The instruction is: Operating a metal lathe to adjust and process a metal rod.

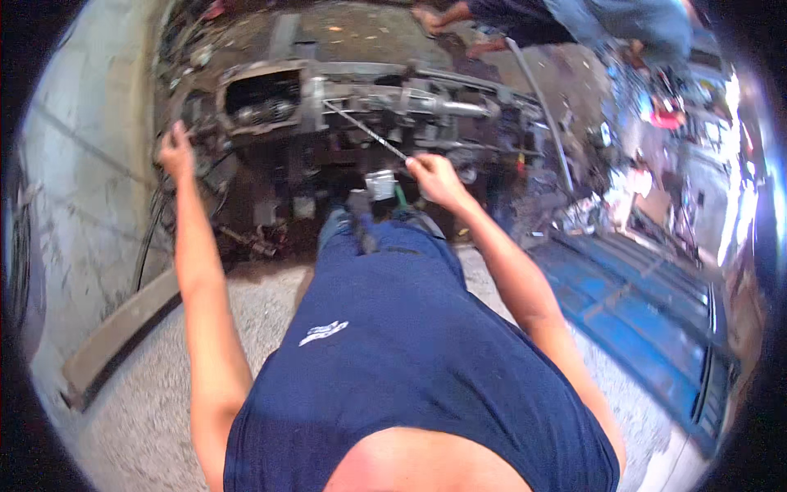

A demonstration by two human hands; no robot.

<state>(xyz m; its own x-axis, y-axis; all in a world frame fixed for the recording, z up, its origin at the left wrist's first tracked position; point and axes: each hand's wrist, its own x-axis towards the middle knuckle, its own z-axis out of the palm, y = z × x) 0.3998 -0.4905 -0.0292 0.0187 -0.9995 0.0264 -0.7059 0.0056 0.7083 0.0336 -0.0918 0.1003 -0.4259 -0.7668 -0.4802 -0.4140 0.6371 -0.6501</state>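
My right hand (438, 179) is closed round the near end of a thin metal rod (369, 133). From there the rod slants away to the left, and its far end meets the long greasy metal machine assembly (426, 104). On the left, my left hand (175, 152) is raised beside the left end of the assembly, its fingers curled; whatever may be in them is too small and blurred to make out. Between the hands lies a boxy metal housing (314, 102) with a dark open top, and metal parts show inside it.
A small pale block (380, 185) lies near my feet. Blue metal panels (623, 303) rest on the right, and a long beam (123, 332) lies at the left by the pale wall (86, 164). Another person's legs and hands show at the far right, past a grey pipe (545, 115).
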